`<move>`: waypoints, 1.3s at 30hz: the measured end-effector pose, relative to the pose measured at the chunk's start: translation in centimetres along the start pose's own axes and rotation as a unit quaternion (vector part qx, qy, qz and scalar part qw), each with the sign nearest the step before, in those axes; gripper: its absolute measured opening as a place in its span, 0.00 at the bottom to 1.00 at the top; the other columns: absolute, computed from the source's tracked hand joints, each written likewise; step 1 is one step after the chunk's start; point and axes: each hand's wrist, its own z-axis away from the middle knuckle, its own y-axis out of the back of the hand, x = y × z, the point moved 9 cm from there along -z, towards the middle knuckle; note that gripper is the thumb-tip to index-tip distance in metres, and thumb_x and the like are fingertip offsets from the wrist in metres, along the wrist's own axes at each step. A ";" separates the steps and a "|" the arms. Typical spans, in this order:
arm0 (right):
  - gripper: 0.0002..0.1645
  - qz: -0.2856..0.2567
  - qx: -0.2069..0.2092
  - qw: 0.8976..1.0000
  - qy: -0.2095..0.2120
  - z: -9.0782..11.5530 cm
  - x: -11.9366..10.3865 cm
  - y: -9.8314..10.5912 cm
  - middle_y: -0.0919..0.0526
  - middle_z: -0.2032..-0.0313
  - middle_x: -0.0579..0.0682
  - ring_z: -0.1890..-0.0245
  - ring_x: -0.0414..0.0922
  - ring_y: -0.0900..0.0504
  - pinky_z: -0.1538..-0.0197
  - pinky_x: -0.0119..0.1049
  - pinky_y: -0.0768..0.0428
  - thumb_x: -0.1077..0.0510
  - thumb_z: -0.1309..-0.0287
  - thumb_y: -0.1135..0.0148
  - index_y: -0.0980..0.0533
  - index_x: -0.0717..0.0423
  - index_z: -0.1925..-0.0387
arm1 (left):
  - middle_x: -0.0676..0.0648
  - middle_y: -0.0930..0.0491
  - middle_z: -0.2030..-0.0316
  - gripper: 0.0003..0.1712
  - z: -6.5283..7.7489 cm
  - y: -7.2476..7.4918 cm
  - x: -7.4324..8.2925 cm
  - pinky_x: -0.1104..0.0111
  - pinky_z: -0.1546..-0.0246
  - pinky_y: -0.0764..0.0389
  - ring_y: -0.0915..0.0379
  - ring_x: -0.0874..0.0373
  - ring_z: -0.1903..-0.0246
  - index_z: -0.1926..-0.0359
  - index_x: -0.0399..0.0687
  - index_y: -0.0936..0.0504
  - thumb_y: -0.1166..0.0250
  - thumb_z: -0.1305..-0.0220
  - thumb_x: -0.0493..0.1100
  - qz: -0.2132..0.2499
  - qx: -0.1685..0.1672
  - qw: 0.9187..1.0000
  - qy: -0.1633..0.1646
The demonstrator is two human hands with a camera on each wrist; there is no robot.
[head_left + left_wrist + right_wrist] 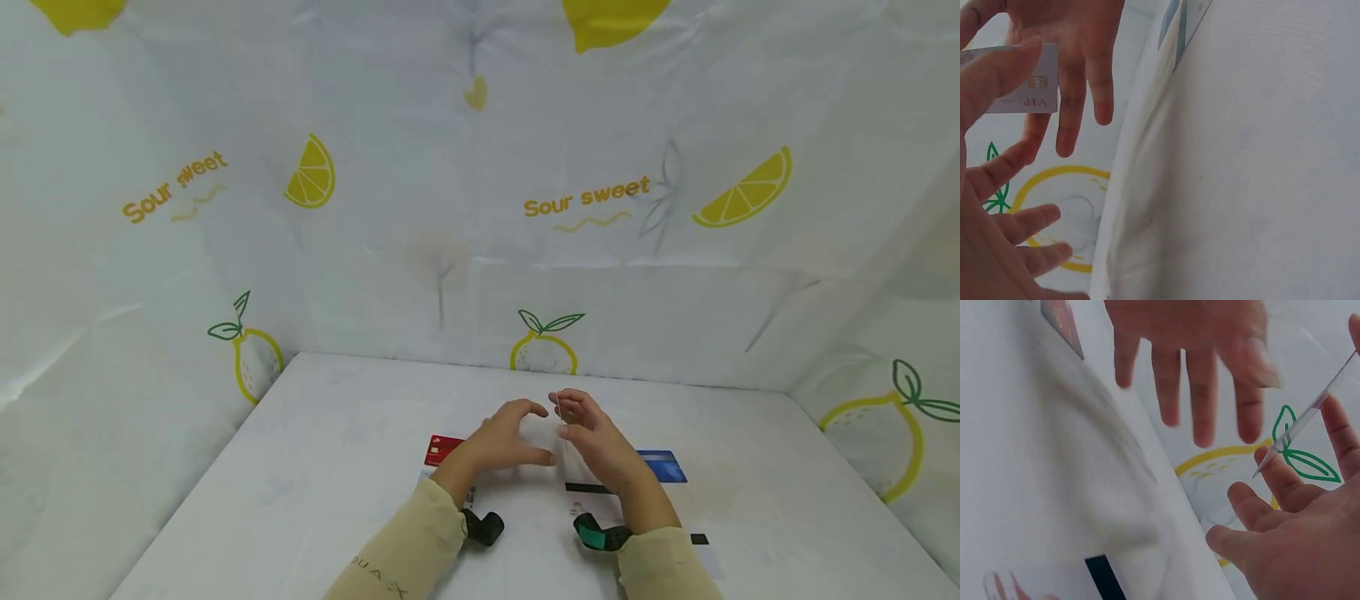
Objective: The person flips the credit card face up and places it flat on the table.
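Note:
Up over the table, my right hand [596, 437] pinches a pale card between thumb and fingers; the head view gives only its thin edge. In the left wrist view the card [1044, 97] shows a gold chip and upside-down "VIP" lettering, partly behind my left thumb. My left hand [502, 442] faces it with thumb and fingers spread apart. A gap separates the left hand from the card [1300, 428] in the right wrist view. Below the left hand lies a red card [442, 450], partly covered; a blue card [663, 467] lies beyond the right wrist.
Under the right forearm, a card with a black stripe [585, 487] lies on the white table [300, 500]. Another pale card with a black patch [699, 539] is farther right. A lemon-printed sheet [420, 208] hangs behind the table and along its sides.

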 end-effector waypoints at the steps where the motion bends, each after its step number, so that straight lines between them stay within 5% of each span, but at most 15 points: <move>1: 0.33 -0.015 -0.007 1.000 0.007 0.0 -0.1 -0.1 0.47 0.27 0.60 0.26 0.56 0.54 0.27 0.63 0.58 0.61 0.36 0.42 0.45 0.58 0.35 | 0.54 0.32 0.35 0.39 0.0 -0.2 0.1 0.43 0.34 0.37 0.38 0.54 0.33 0.38 0.61 0.28 0.24 0.51 0.59 0.013 -0.003 1.000 -0.004; 4: 0.30 -0.045 -0.016 0.999 0.013 0.1 -0.2 -0.4 0.47 0.27 0.60 0.27 0.55 0.53 0.27 0.65 0.61 0.61 0.36 0.43 0.44 0.56 0.37 | 0.56 0.33 0.35 0.41 -0.1 -0.7 0.5 0.55 0.42 0.25 0.35 0.55 0.36 0.36 0.63 0.30 0.24 0.51 0.59 0.051 -0.015 0.998 -0.013; 7: 0.29 -0.056 -0.022 0.998 0.004 0.1 0.0 -0.6 0.47 0.26 0.58 0.26 0.57 0.54 0.29 0.68 0.67 0.59 0.36 0.43 0.43 0.51 0.37 | 0.59 0.32 0.37 0.42 -0.1 -0.9 0.9 0.61 0.47 0.22 0.33 0.57 0.39 0.35 0.63 0.31 0.24 0.51 0.60 0.068 -0.017 0.997 -0.019; 28: 0.30 -0.063 -0.031 0.997 0.007 0.2 -0.2 -0.7 0.50 0.24 0.57 0.24 0.62 0.54 0.30 0.70 0.66 0.62 0.36 0.46 0.45 0.52 0.35 | 0.57 0.30 0.44 0.32 0.0 -1.2 0.4 0.59 0.49 0.20 0.32 0.55 0.41 0.47 0.60 0.28 0.24 0.51 0.56 0.081 -0.014 0.997 0.007; 35: 0.37 -0.048 -0.031 0.998 0.018 0.3 -0.5 -0.5 0.52 0.24 0.56 0.23 0.59 0.58 0.29 0.68 0.63 0.60 0.36 0.43 0.47 0.52 0.30 | 0.51 0.31 0.40 0.31 -0.1 -0.2 0.1 0.53 0.45 0.23 0.32 0.52 0.41 0.48 0.57 0.27 0.23 0.51 0.56 0.043 0.005 0.999 0.007; 39: 0.42 -0.009 -0.017 0.999 0.029 0.2 -0.9 -0.1 0.51 0.24 0.55 0.23 0.58 0.60 0.29 0.68 0.62 0.59 0.39 0.38 0.46 0.52 0.28 | 0.49 0.30 0.41 0.30 0.1 1.3 0.1 0.52 0.40 0.28 0.33 0.52 0.42 0.50 0.54 0.26 0.24 0.52 0.54 -0.049 0.043 0.998 -0.002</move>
